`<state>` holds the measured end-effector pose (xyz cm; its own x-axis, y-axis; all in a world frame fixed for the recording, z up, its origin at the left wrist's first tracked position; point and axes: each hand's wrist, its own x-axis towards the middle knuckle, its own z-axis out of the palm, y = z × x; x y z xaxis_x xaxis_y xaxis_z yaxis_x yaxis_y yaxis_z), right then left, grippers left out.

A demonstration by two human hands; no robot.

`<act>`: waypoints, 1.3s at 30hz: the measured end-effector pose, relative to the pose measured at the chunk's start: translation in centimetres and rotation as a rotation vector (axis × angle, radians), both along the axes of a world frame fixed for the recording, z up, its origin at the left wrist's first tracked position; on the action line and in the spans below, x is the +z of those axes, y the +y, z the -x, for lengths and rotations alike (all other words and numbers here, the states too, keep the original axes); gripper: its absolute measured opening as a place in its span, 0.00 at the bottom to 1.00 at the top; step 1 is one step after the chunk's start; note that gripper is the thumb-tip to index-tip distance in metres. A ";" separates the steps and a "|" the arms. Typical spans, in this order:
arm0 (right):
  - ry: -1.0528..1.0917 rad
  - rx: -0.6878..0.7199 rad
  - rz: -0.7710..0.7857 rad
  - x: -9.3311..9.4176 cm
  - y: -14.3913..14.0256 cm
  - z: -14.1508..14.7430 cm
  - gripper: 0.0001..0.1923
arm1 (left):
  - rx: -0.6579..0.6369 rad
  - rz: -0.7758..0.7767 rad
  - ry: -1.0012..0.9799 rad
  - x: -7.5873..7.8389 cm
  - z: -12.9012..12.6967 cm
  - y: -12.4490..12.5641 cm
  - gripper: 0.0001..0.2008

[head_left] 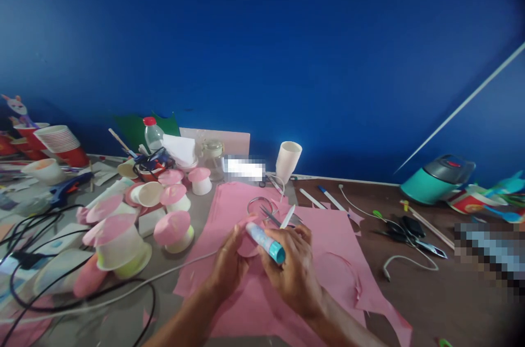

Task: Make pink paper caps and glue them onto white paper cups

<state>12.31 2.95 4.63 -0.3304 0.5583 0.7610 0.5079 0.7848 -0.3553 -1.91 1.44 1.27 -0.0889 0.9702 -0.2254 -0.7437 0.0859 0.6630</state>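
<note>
Presently, one glue stick is held over one small pink paper piece [248, 248], both above the stack of pink sheets [246, 317], taken as the landmark. The glue stick [262, 238] lies diagonally under the fingers of the right hand [293, 270], which are clamped around its barrel; its turquoise end points toward the wearer. The left hand [230, 259] has its fingers closed on the left edge of the piece. Contact between stick tip and paper cannot be confirmed.

Count: one pair of scissors [268, 214] on the sheets, just beyond the hands and partly hidden by them; at least six pink-topped cups [173, 231] left of the sheets; two white pens [334, 200] at their far right side; one white cup [289, 160] upright beyond them.

Surroundings: one glass jar [213, 160] and one red-capped bottle [153, 136] stand beyond the sheets to the left; one teal container [426, 183] stands well to their right. Obstructions: a pale cable [180, 266] reaches the sheets' left edge, and the scissors occupy the surface directly behind the fingers.
</note>
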 end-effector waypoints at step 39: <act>0.043 0.118 -0.062 0.5 -0.5 0.2 0.08 | 0.032 0.032 0.103 0.7 0.1 -0.3 0.21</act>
<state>12.07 2.49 5.15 -0.3575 0.4690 0.8076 0.3957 0.8594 -0.3239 -1.99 1.15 2.01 -0.1442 0.9590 -0.2440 -0.6747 0.0851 0.7332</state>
